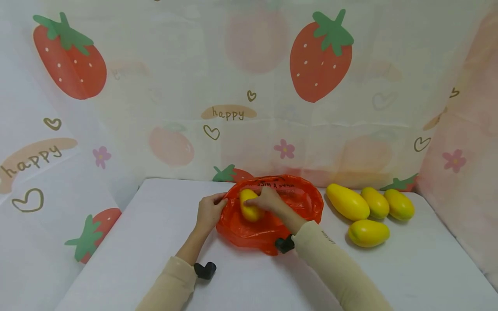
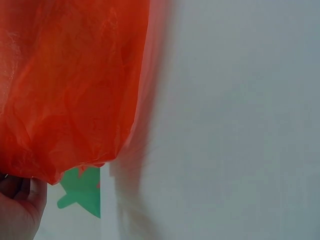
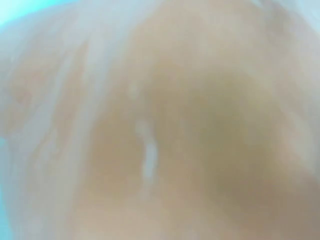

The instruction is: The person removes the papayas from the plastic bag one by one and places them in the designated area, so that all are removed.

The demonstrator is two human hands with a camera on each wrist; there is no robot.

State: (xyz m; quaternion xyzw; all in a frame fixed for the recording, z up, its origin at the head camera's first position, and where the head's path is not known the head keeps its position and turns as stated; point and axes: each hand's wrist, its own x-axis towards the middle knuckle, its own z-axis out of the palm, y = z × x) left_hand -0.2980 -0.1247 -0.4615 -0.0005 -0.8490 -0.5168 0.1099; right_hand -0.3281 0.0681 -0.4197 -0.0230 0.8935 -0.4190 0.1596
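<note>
A red plastic bag [image 1: 238, 236] stands with its mouth spread wide at the middle of the table in the head view. At its left rim, my left hand [image 1: 209, 212] pinches the edge between thumb and fingers. The left wrist view has the bag's side [image 2: 75, 95] filling the upper left, with part of the left hand [image 2: 21, 212] at its lower edge. Within the bag's mouth, my right hand [image 1: 271, 202] grips a yellow mango [image 1: 251, 214] from the right. The right wrist view is a close, washed-out blur.
On the white table [image 1: 163, 242], right of the bag, lie a long yellow mango [image 1: 347, 203], two shorter mangoes side by side [image 1: 375, 203], and another mango [image 1: 368, 233] nearer the front. A printed cloth [image 1: 249, 142] hangs behind the table.
</note>
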